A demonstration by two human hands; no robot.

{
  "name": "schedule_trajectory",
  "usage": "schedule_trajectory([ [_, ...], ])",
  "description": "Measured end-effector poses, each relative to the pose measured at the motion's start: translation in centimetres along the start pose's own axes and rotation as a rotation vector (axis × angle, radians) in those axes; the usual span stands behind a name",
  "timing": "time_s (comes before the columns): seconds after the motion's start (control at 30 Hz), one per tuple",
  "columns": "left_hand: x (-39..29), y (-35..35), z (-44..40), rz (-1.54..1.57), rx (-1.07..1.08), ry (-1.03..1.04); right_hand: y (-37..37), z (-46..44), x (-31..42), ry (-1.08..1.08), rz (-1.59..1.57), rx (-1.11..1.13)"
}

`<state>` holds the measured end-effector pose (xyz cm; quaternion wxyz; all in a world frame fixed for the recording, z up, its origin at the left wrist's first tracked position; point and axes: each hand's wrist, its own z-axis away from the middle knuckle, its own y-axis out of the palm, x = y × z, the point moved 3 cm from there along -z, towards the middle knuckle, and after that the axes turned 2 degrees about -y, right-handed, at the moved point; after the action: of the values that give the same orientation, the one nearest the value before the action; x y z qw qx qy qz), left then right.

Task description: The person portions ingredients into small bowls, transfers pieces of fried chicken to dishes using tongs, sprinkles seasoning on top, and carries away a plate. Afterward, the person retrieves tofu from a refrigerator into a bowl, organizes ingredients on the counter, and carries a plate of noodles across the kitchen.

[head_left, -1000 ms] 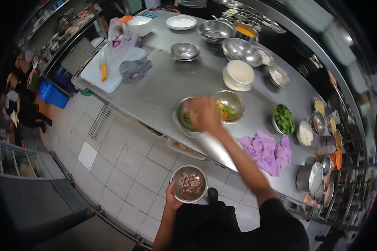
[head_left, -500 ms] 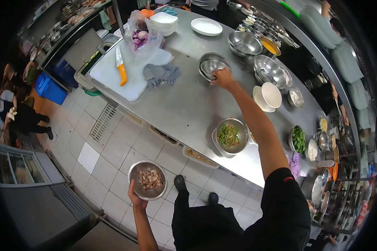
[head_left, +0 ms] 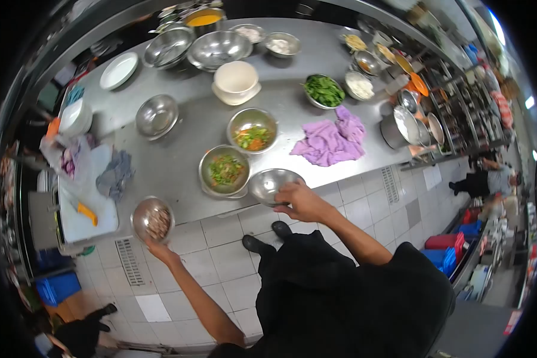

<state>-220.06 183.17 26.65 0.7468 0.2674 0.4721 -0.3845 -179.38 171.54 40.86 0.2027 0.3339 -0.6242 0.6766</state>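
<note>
Bowl (head_left: 142, 216) sits in outstretched left hand (head_left: 160, 249), right hand (head_left: 304, 201) gripping another bowl (head_left: 269, 184).

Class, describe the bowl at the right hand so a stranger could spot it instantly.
Find the long steel table and follow its near edge to the right hand. That hand holds a shiny metal bowl, close beside a bowl of chopped vegetables. Unlike that neighbour, it shows no food inside.
</note>
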Motion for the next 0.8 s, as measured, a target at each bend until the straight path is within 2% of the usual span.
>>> schedule_trajectory([
  [0.07, -1.0, 3.7, -3.6, -0.104, 0.052, 0.048, 1.3, 3.2, -3.7, -0.021, 0.390, -0.031],
  [0.17, -1.2, 7.5, -3.9, -0.114, 0.114, 0.102, 2.3, 3.7, -8.7, -0.029, 0.469, -0.128],
  [0.23, -0.6, 6.9, -1.7, -0.051, -0.170, 0.115, 2.0, 2.7, -10.8, 0.019, 0.456, -0.072],
  [0.3, 4.8, 6.5, 0.9, -0.206, -0.221, 0.576, -1.7, 2.1, -9.2, -0.195, 0.337, -0.287],
  [0.33, 11.4, 6.6, 1.4, 0.011, -0.021, 0.528, -3.6, 2.3, -10.2, -0.197, 0.213, -0.468],
  [0.37, 10.6, 10.2, 10.6, -0.159, 0.079, 0.259, -5.6, 2.5, -12.3, -0.189, 0.072, -0.637],
  [0.4, 13.6, 12.3, 14.1, -0.406, 0.284, 0.358, -7.4, 2.3, -16.3, -0.019, 0.219, -0.593],
  [0.43, 10.8, 16.3, 21.1, -0.322, 0.489, 0.050, -7.8, 3.2, -19.5, 0.173, 0.465, -0.667],
  [0.47, 9.5, 19.6, 24.8, -0.285, 0.556, -0.098, -7.4, 3.9, -21.4, 0.276, 0.616, -0.546],
  [0.5, 9.0, 22.1, 26.8, -0.286, 0.510, -0.162, -7.7, 4.4, -23.2, 0.369, 0.784, -0.430],
  [0.57, 10.9, 24.2, 25.7, -0.263, 0.395, -0.012, -8.7, 4.7, -26.8, 0.361, 0.345, -0.384],
  [0.6, 10.1, 24.9, 26.1, -0.251, 0.363, -0.008, -9.6, 4.6, -26.0, 0.247, 0.361, -0.486],
  [0.63, 9.3, 25.2, 26.4, -0.305, 0.333, 0.007, -9.5, 5.1, -25.3, 0.224, 0.353, -0.473],
  [0.7, 9.0, 27.1, 26.2, -0.340, 0.284, 0.030, -12.0, 5.2, -19.4, 0.127, 0.082, -0.676],
  [0.73, 9.6, 27.7, 26.0, -0.465, 0.260, 0.244, -11.7, 4.6, -17.8, 0.048, 0.138, -0.608],
  [0.77, 10.3, 27.8, 26.5, -0.605, 0.241, 0.447, -11.2, 3.8, -15.0, -0.064, 0.318, -0.629],
  [0.8, 10.6, 28.7, 27.1, -0.549, 0.232, 0.560, -9.6, 2.1, -14.3, -0.143, 0.230, -0.623],
])
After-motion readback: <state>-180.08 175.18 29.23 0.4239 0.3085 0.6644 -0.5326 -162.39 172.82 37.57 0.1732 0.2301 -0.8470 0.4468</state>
